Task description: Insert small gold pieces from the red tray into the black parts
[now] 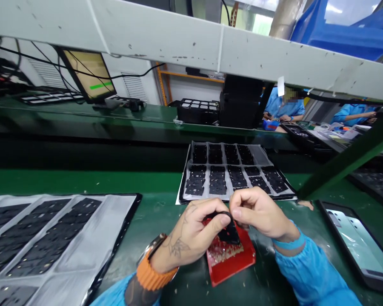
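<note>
My left hand grips a thin black plate-like part between thumb and fingers, tilted over a red tray. Thumb and forefinger of my right hand are pinched together at the part's upper edge; whether something small sits between them is hidden. Inside the red tray lie many tiny pale pieces, too small to name. Just behind my hands, a tray with a white liner carries rows of similar black parts.
At left lies a larger white-lined tray of black parts. A black tray with a pale green panel is at right. A green slanted post and an overhead white beam frame the bench. Blue-sleeved people work beyond, near a monitor.
</note>
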Demonstrator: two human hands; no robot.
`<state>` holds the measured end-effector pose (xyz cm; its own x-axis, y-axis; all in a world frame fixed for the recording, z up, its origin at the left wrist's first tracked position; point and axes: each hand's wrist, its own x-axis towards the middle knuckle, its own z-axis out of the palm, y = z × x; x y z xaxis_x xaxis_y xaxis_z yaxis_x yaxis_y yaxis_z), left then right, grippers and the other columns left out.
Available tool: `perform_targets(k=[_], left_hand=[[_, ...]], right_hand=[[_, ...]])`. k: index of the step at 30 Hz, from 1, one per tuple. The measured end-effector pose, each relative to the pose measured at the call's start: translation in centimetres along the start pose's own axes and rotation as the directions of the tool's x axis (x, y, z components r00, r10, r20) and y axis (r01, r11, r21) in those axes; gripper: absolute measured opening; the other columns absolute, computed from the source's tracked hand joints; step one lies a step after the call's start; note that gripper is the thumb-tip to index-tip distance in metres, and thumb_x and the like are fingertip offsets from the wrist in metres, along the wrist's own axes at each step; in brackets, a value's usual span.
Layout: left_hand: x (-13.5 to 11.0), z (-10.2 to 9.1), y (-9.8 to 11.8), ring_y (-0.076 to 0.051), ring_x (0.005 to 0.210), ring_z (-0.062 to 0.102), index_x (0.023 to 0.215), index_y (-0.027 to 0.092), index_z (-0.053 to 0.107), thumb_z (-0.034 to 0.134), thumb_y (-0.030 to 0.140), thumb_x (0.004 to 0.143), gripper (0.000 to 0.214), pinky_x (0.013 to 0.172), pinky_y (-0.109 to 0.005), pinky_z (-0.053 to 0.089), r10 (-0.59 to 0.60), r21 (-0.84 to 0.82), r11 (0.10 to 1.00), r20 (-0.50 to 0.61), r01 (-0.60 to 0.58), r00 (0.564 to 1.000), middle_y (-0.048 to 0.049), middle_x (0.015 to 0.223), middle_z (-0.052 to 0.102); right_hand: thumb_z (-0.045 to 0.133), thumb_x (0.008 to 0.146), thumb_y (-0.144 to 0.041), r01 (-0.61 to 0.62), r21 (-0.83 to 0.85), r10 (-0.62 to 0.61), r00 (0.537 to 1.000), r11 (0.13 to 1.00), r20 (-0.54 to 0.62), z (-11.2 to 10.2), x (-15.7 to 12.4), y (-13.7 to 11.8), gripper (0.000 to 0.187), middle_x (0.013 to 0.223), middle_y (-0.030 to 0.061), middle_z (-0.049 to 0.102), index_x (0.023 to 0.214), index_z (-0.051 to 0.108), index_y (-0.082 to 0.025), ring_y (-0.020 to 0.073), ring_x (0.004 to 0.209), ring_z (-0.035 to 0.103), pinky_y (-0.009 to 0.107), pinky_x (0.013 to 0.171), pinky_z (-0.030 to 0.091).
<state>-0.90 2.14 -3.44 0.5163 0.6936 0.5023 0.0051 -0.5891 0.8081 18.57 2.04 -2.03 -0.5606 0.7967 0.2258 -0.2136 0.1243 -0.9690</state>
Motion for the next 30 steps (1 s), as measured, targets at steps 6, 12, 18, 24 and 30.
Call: perform_targets(k=[6, 12, 18, 24, 30], left_hand=[[-0.01, -0.25, -0.55, -0.008, 0.058, 0.048, 0.078, 0.017, 0.062, 0.055, 0.041, 0.100, 0.034, 0.058, -0.021, 0.036, 0.006, -0.005, 1.000, 0.018, -0.006, 1.000, 0.0037, 0.064, 0.056], [0.08, -0.54, -0.58, -0.009, 0.052, 0.048, 0.074, 0.015, 0.064, 0.056, 0.048, 0.098, 0.041, 0.053, -0.021, 0.036, -0.016, -0.019, 1.000, 0.032, 0.017, 0.999, 0.0015, 0.059, 0.058], [-0.08, -0.50, -0.85, -0.010, 0.050, 0.049, 0.074, 0.015, 0.065, 0.058, 0.053, 0.095, 0.044, 0.050, -0.021, 0.039, -0.081, -0.147, 0.984, 0.116, 0.098, 0.990, -0.0004, 0.058, 0.057], [-0.26, -0.40, -1.01, -0.011, 0.047, 0.053, 0.075, 0.014, 0.065, 0.061, 0.052, 0.093, 0.043, 0.047, -0.020, 0.043, -0.129, -0.259, 0.951, 0.163, 0.168, 0.978, -0.0025, 0.058, 0.060], [-0.44, -0.31, -1.07, -0.012, 0.048, 0.058, 0.075, 0.013, 0.065, 0.065, 0.053, 0.091, 0.043, 0.046, -0.019, 0.046, -0.171, -0.330, 0.914, 0.212, 0.235, 0.962, -0.0055, 0.062, 0.064]], right_hand=[[0.078, 0.097, -0.041, -0.011, -0.002, 0.011, 1.000, 1.000, 0.028, -0.23, 0.09, -0.12, 0.039, 0.061, -0.0014, 0.049, 0.077, 0.061, -0.012, 0.0112, 0.051, 0.036, 0.019, 0.047, 0.029], [0.077, 0.097, -0.047, 0.012, -0.049, -0.011, 0.999, 0.999, 0.038, -0.12, 0.11, -0.07, 0.042, 0.062, -0.0012, 0.049, 0.078, 0.062, -0.012, 0.0119, 0.053, 0.037, 0.019, 0.047, 0.031], [0.075, 0.098, -0.046, 0.047, -0.106, -0.039, 0.997, 0.993, 0.074, -0.01, 0.02, -0.21, 0.043, 0.066, 0.0010, 0.055, 0.077, 0.064, -0.011, 0.0118, 0.055, 0.040, 0.019, 0.049, 0.034], [0.073, 0.100, -0.042, 0.077, -0.109, -0.064, 0.991, 0.991, 0.115, -0.07, -0.17, -0.30, 0.040, 0.067, 0.0006, 0.056, 0.077, 0.065, -0.011, 0.0116, 0.055, 0.044, 0.019, 0.050, 0.036], [0.072, 0.099, -0.039, 0.095, -0.147, -0.075, 0.988, 0.984, 0.138, -0.44, -0.13, -0.32, 0.036, 0.066, 0.0006, 0.056, 0.076, 0.066, -0.011, 0.0119, 0.055, 0.042, 0.019, 0.050, 0.036]])
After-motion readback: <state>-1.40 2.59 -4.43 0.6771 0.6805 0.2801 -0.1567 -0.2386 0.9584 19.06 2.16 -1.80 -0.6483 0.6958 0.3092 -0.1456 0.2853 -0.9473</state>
